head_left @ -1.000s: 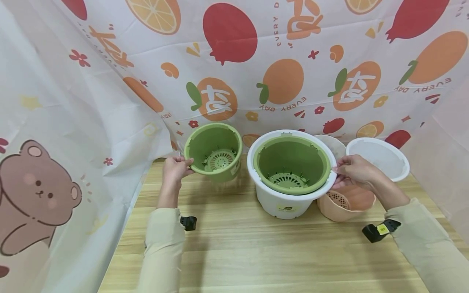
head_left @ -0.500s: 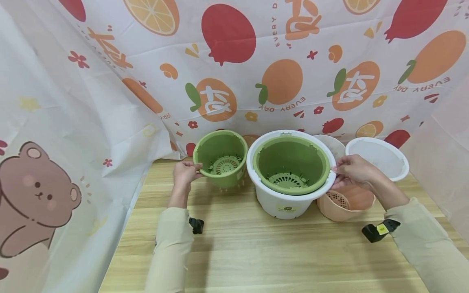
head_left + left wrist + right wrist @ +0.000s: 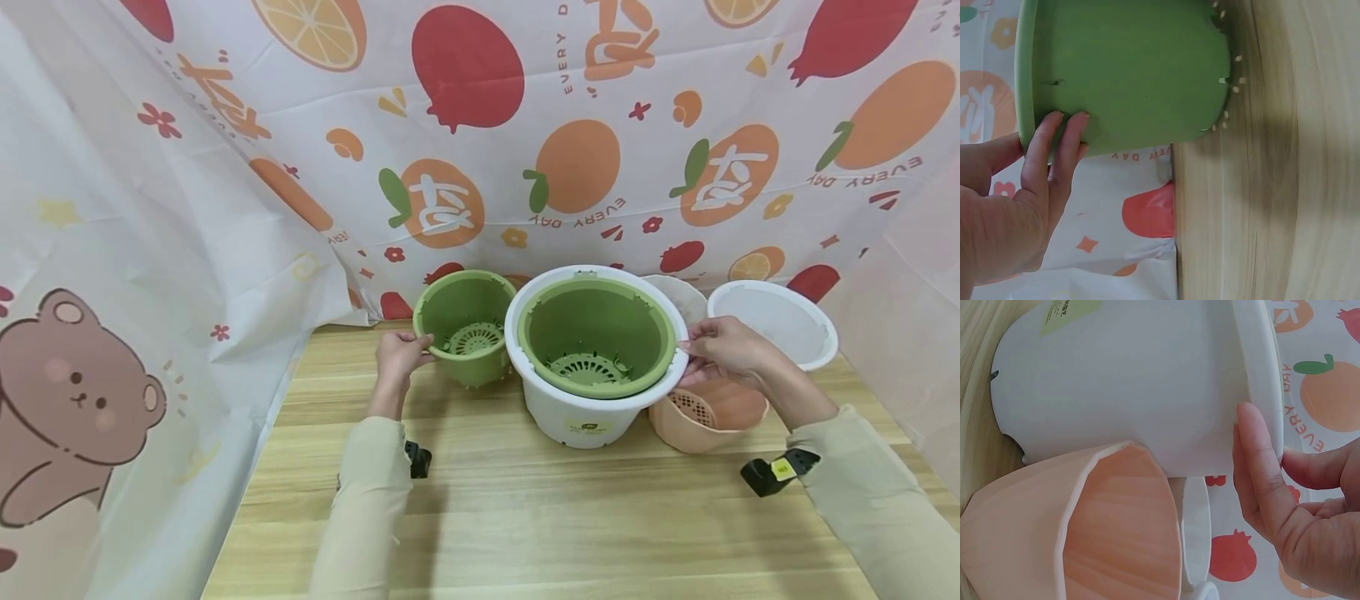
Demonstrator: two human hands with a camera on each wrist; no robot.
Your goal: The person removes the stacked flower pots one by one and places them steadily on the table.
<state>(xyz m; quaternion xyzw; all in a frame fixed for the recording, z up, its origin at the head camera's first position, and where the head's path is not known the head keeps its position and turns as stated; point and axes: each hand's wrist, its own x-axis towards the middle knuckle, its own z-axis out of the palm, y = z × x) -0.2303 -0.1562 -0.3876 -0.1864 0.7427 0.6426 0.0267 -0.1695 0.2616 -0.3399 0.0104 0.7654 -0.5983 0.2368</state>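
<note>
My left hand pinches the near-left rim of a small green flower pot, thumb over the rim and fingers flat on the outer wall. The left wrist view shows that green pot with light light-coloured bits showing at its base. Just right of it stands a large white flower pot, with another green pot nested inside. My right hand grips the white pot's right rim; in the right wrist view its fingers press beneath the lip of the white pot.
A peach pot sits right of the white pot, under my right hand. Behind it are a pale pot and a white oval-rimmed pot. A printed curtain hangs along the back of the wooden table.
My left hand has carried the small green pot rightward and lower, up beside the white pot. The right hand and the white pot have stayed in place.
</note>
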